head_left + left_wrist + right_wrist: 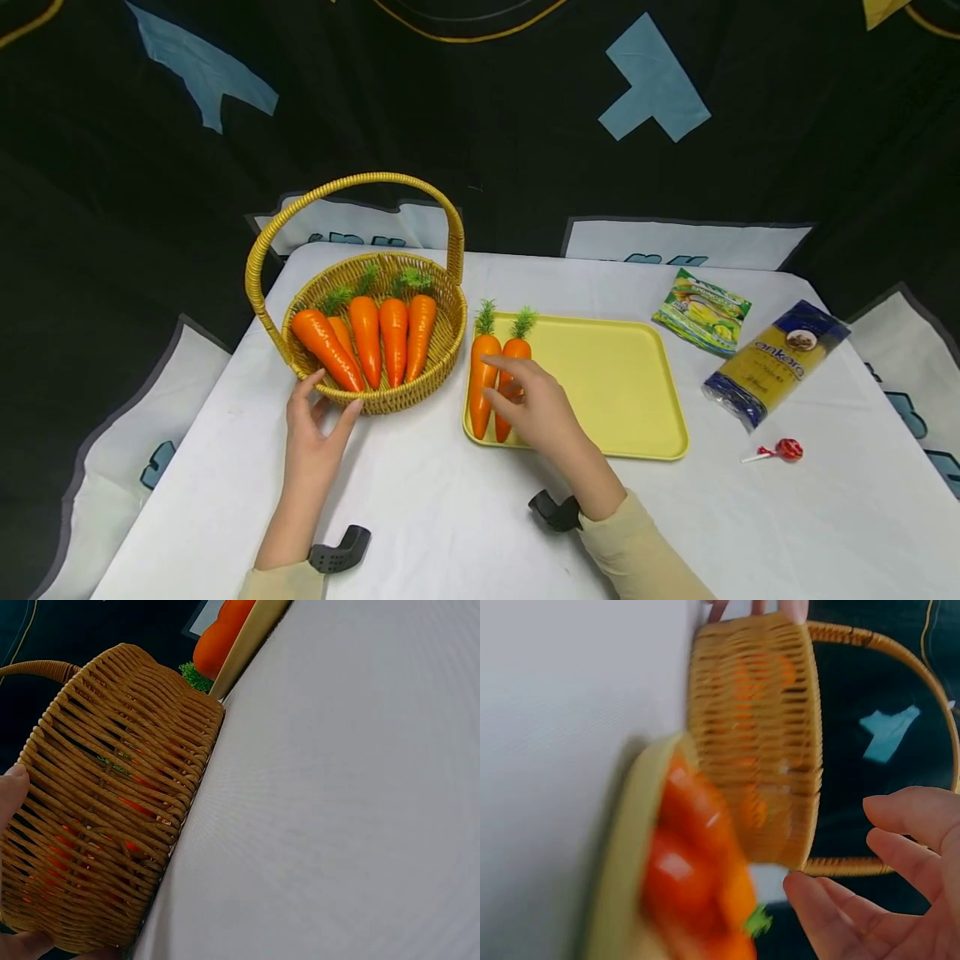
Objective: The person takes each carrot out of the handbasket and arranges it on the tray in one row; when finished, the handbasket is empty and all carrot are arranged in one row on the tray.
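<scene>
A yellow wicker basket (pixel 390 402) with a tall handle stands at the left, several orange carrots (pixel 365 333) with green tops lying in it. My left hand (pixel 311 442) holds the basket's near rim, thumb and fingers spread along its wall; the left wrist view shows the thumb on the wicker (pixel 112 780). Two carrots (pixel 482 387) lie side by side along the left edge of a yellow tray (pixel 600 383). Over these carrots hovers my right hand (pixel 543 408), fingers apart with nothing between them; the right wrist view shows its fingers (pixel 900 855) spread too.
Right of the tray lie a green seasoning packet (pixel 702 312), a blue and yellow pasta bag (pixel 776 362) and a red lollipop (pixel 789 450). White cloth covers the table (pixel 420 517). A dark curtain (pixel 480 125) hangs behind it.
</scene>
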Tool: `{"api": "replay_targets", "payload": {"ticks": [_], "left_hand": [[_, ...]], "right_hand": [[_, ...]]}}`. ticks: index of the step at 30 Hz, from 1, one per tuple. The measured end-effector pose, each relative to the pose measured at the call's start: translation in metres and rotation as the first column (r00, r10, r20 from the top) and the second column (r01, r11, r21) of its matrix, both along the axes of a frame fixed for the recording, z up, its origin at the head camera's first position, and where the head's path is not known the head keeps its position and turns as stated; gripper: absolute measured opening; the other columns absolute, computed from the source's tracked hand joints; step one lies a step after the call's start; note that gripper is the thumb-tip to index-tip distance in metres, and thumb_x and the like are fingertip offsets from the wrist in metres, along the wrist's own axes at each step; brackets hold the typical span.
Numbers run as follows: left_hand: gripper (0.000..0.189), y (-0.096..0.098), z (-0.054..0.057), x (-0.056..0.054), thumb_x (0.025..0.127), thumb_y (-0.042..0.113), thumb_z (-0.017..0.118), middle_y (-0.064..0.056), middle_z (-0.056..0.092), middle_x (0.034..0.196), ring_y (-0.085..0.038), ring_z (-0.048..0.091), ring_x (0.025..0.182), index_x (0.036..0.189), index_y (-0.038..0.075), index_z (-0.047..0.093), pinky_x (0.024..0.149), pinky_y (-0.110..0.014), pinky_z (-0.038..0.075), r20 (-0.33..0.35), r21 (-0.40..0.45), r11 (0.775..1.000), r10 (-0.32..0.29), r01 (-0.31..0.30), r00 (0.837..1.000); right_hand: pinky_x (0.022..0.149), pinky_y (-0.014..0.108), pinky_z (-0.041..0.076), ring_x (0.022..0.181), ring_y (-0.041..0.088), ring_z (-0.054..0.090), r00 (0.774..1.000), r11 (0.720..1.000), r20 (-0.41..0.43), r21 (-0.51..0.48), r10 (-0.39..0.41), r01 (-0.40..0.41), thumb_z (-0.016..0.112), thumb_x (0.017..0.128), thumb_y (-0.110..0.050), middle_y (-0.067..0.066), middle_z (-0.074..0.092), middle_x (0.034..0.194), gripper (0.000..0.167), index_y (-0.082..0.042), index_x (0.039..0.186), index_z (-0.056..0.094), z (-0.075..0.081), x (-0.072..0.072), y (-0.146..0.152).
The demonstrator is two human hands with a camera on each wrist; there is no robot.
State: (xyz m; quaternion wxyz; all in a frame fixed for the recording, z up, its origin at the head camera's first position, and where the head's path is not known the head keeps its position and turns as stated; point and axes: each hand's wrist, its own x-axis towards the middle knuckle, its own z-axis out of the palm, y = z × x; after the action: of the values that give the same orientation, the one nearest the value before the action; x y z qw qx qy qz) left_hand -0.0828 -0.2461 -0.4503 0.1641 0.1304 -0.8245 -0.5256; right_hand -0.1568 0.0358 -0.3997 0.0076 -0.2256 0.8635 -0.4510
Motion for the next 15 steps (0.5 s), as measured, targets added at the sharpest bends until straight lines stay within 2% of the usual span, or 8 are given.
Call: {"api": "replay_targets", "payload": {"ticks": [5,11,15], "left_hand": [[0.07,-0.002,0.001,0.001,0.092,0.017,0.068,-0.013,0.017,0.152,-0.042,0.035,0.132,0.148,0.013,0.026,0.109,-0.049,0.035,-0.019,0.002,1.0,-0.003,0.003,1.0],[0.071,-0.003,0.001,0.001,0.09,0.014,0.069,-0.014,0.018,0.153,-0.043,0.035,0.131,0.147,0.011,0.027,0.109,-0.049,0.035,-0.034,0.017,1.0,0.002,-0.002,0.999],[0.07,-0.002,0.0,-0.001,0.09,0.013,0.069,-0.014,0.018,0.153,-0.042,0.035,0.132,0.146,0.01,0.028,0.11,-0.048,0.034,-0.042,0.029,1.0,-0.006,0.007,0.999]], "right_hand": [[0.069,0.024,0.055,0.086,0.012,0.062,0.991,0.991,-0.012,-0.024,0.13,-0.13,0.069,0.091,-0.02,0.001,0.059,0.126,0.042,-0.021,0.132,0.06,0.016,-0.011,-0.03],[0.073,0.02,0.054,0.089,0.012,0.063,0.949,0.949,0.04,-0.06,0.312,-0.31,0.068,0.091,-0.022,0.001,0.059,0.127,0.041,-0.019,0.131,0.061,0.024,-0.036,-0.076],[0.073,0.019,0.053,0.094,0.014,0.063,0.921,0.925,0.088,-0.007,0.379,-0.379,0.068,0.091,-0.022,0.006,0.061,0.125,0.042,-0.017,0.132,0.06,0.025,-0.05,-0.104]]}}
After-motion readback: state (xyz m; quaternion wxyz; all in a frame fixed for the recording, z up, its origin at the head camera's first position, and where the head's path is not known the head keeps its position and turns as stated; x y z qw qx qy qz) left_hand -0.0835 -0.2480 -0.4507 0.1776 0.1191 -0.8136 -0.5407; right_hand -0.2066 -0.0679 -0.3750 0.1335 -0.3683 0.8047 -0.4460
